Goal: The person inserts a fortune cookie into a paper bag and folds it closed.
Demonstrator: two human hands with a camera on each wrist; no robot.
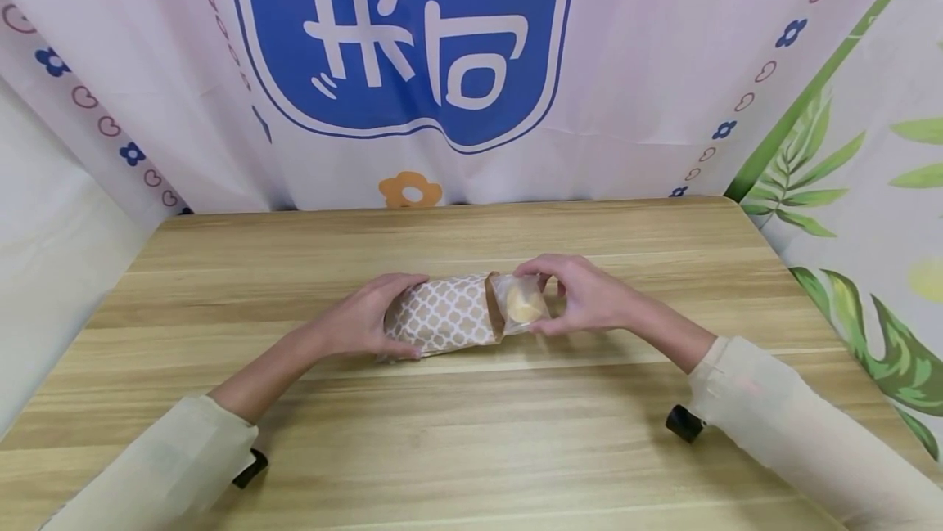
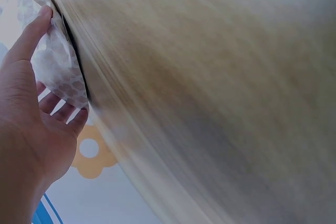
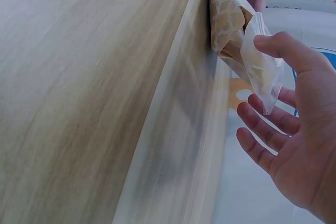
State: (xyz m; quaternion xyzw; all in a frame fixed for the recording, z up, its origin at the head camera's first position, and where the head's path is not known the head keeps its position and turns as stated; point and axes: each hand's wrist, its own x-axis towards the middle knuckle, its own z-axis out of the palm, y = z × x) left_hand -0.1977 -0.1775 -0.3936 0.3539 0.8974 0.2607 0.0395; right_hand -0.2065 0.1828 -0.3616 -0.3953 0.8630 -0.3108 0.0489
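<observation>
A brown paper bag (image 1: 445, 314) with a white lattice pattern lies on its side at the middle of the table. My left hand (image 1: 372, 314) grips its closed end, thumb on the near side and fingers on the far side. The bag's open mouth faces right. At that mouth is a small translucent packet (image 1: 521, 303) with a pale yellow, round piece of food inside. My right hand (image 1: 582, 294) pinches the packet between thumb and index finger. In the right wrist view the other fingers (image 3: 262, 129) spread loosely below the packet, and its inner end overlaps the bag's mouth.
The wooden table (image 1: 442, 433) runs back to a printed curtain (image 1: 626, 105) with a blue emblem. At the right hangs a leaf-patterned cloth (image 1: 847, 269). Small black devices (image 1: 685, 423) sit under both sleeves.
</observation>
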